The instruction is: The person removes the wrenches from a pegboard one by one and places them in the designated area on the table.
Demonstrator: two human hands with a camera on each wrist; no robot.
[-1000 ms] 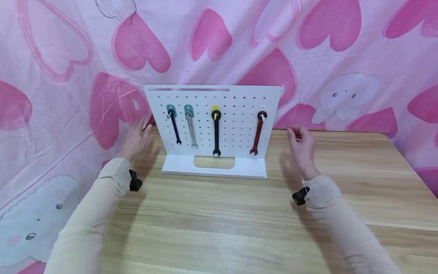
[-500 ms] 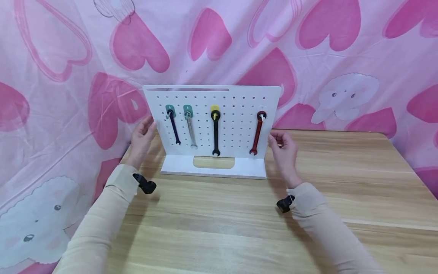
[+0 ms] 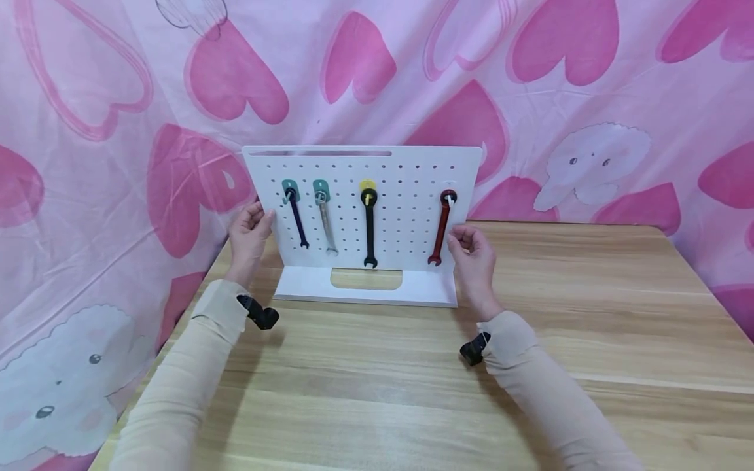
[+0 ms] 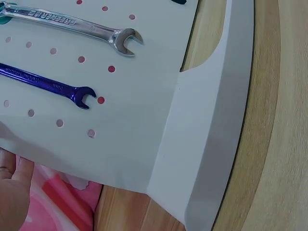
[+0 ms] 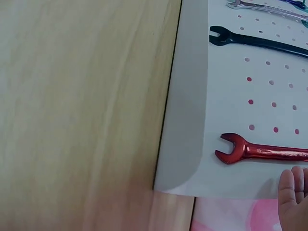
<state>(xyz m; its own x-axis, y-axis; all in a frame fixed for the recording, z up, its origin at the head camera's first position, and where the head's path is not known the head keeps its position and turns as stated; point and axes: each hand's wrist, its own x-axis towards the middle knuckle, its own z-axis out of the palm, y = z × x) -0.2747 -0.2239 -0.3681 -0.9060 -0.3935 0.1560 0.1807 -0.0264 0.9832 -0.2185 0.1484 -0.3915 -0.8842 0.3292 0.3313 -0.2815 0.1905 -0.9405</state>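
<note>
A white pegboard stand [image 3: 406, 216] stands upright at the back of the wooden table [image 3: 377, 379]. On its hooks hang a blue wrench [image 3: 297, 221], a silver wrench [image 3: 326, 226], a black wrench [image 3: 369, 229] and a red wrench [image 3: 440, 229]. My left hand [image 3: 259, 221] grips the board's left edge, thumb on the front. My right hand [image 3: 461, 239] grips the right edge beside the red wrench. The left wrist view shows the blue wrench [image 4: 48, 84], the silver wrench [image 4: 82, 30] and a fingertip [image 4: 12, 192] at the board's edge. The right wrist view shows the red wrench [image 5: 260, 151] and a fingertip [image 5: 293, 192].
A pink cloth with hearts [image 3: 118, 131] hangs behind the board and down past the table's left side. The stand's flat base [image 3: 365, 288] has a cut-out in front. Bare wood stretches in front and to the right [image 3: 589, 294].
Both hands have moved inward from beside the board and now hold its left and right edges. The board and wrenches have stayed in place.
</note>
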